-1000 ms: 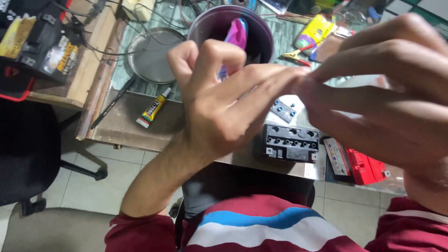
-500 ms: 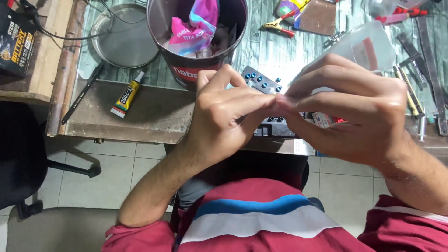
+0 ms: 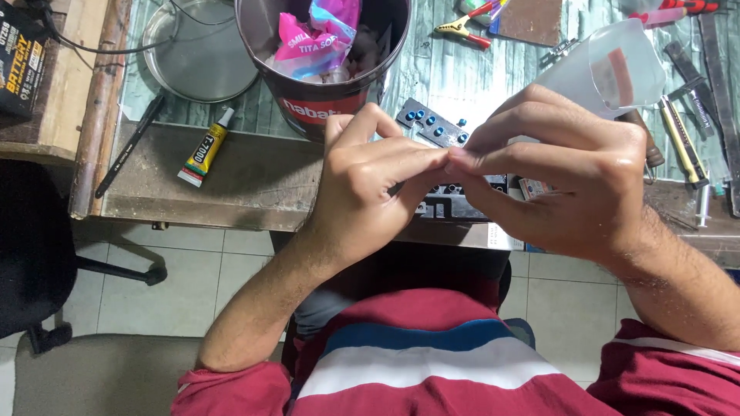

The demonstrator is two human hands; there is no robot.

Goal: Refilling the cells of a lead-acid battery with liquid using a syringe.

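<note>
My left hand (image 3: pixel 370 185) and my right hand (image 3: pixel 563 181) meet at the fingertips above the front edge of the desk (image 3: pixel 254 181). Both pinch at the same spot, and I see nothing between the fingers; anything tiny there is hidden. Right under the hands lies a grey plate with blue screw heads (image 3: pixel 432 123) on a black ribbed part (image 3: pixel 462 206). A dark round tin (image 3: pixel 324 108) holding pink and blue wrappers stands just beyond my left hand.
A yellow glue tube (image 3: pixel 203 150), a black pen (image 3: pixel 127 154) and a round metal lid (image 3: pixel 196 50) lie left of the tin. A clear plastic cup (image 3: pixel 613 65), pliers (image 3: pixel 462 31), a yellow-handled knife (image 3: pixel 682 139) and a syringe (image 3: pixel 703 206) are on the right. A black chair (image 3: pixel 35 254) stands at left.
The view has tilted down and the hands have dropped lower in the picture. The fingertips have drawn closer into a tight pinch over the black part.
</note>
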